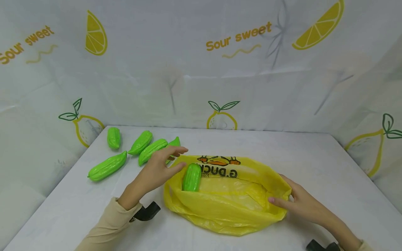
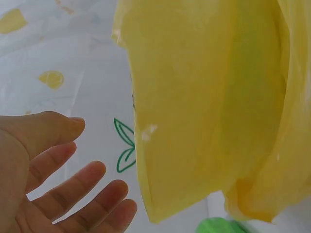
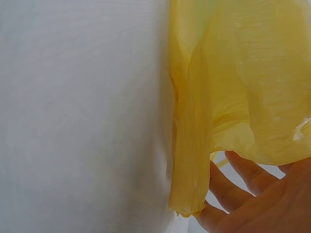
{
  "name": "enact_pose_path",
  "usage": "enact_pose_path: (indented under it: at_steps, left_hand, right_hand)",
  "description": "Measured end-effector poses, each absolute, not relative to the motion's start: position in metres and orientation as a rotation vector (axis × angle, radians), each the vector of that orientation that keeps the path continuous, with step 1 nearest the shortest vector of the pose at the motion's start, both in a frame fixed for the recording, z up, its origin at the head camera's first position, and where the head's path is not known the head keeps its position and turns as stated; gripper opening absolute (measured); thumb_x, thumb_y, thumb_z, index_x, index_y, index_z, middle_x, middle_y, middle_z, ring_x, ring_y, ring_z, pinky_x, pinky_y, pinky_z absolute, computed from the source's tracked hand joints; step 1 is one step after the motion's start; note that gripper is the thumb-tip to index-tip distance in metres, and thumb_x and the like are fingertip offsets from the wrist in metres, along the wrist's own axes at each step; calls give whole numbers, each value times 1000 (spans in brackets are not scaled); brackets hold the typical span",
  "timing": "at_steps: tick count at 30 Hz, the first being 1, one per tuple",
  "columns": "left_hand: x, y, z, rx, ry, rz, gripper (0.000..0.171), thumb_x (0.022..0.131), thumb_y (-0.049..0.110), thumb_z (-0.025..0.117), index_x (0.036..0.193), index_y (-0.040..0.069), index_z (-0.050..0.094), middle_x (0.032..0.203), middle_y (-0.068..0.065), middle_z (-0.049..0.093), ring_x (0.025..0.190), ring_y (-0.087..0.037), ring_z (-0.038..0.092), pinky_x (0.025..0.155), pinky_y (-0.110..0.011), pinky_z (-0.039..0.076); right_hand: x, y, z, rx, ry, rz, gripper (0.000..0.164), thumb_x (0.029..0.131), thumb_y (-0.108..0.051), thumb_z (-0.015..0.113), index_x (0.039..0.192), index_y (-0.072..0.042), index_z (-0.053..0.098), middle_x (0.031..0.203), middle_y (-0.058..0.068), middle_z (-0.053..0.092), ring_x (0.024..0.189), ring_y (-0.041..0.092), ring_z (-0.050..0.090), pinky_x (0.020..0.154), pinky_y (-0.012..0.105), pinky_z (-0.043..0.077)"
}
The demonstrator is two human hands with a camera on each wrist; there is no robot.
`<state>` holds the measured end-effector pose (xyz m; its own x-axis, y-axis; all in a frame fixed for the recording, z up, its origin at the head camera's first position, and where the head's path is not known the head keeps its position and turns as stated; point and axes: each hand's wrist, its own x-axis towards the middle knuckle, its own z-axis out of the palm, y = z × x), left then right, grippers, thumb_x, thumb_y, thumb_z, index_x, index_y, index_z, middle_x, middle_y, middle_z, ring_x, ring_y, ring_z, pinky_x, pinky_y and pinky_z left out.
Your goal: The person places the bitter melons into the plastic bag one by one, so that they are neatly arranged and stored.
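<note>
A yellow plastic bag (image 1: 226, 212) lies on the table with its mouth spread, dark lettering and an orange print on its back wall. Inside its left end sits a green ribbed bitter melon (image 1: 191, 177), smooth and toy-like. My left hand (image 1: 161, 165) hovers by the bag's left rim, thumb and fingers apart, holding nothing. In the left wrist view, that hand (image 2: 73, 179) is clear of the yellow plastic. My right hand (image 1: 303, 202) holds the bag's right end, thumb inside the rim and fingers outside. The right wrist view shows its fingers (image 3: 233, 194) against the plastic.
Several more green bitter melons (image 1: 108, 166) lie at the back left of the white table (image 1: 251, 143), one partly hidden behind my left hand. A white cloth (image 1: 188, 87) printed with lemons hangs behind the table and along its sides.
</note>
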<state>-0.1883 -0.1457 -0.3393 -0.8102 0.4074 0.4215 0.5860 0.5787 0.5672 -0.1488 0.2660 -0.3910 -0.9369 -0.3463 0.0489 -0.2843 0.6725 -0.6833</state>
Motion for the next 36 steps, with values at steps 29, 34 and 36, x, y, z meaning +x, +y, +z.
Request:
enact_pose_path:
  at_steps: [29,34,36]
  left_hand:
    - [-222,-181,-368,-422,-2655,-1104,44,91,9,70,133,1,58,133,-19,61,114,-38,60,93,-51,53]
    - [-224,-183,-372,-402,-2674,-1074,46,89,9,71,133,1,58,134,-20,60,115,-40,60,94,-51,52]
    - [-225,-184,-374,-399,-2677,-1063,47,88,9,71,133,1,58,134,-20,59,115,-40,60,96,-51,51]
  right_hand:
    - [-148,265,-390,-548,2797,-1121,68,92,-28,71,147,-3,41,145,21,51,131,46,46,96,77,36]
    - [-149,265,-390,-524,2793,-1116,69,92,-30,71,147,-2,40,145,23,50,132,48,46,97,77,35]
    - [-149,264,-390,-512,2794,-1114,70,91,-31,71,147,-1,40,146,24,49,132,49,45,97,77,34]
